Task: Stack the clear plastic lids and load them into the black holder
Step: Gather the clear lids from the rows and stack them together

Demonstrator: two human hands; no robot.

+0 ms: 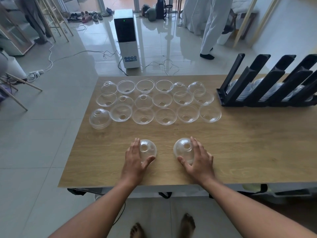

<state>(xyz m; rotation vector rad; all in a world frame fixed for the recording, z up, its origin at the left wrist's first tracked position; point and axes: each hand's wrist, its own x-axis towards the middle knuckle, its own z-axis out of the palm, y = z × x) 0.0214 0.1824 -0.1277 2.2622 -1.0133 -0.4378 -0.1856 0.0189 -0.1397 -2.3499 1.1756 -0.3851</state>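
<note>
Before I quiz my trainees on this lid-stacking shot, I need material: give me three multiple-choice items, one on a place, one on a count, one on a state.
1. Where does the black holder stand?
A. far right of the table
B. near left corner
C. on the floor

2. How many rows do the spread-out lids form?
A. one
B. three
C. five

3. How do the two lids nearest the person lie?
A. dome up, hole on top
B. rim up like bowls
C. nested in one another

Answers:
1 A, the holder sits at the table's far right edge.
2 B, three rows lie across the far half.
3 A, the left lid and right lid show their holes on top, with the left hand and right hand curled round one each.
</note>
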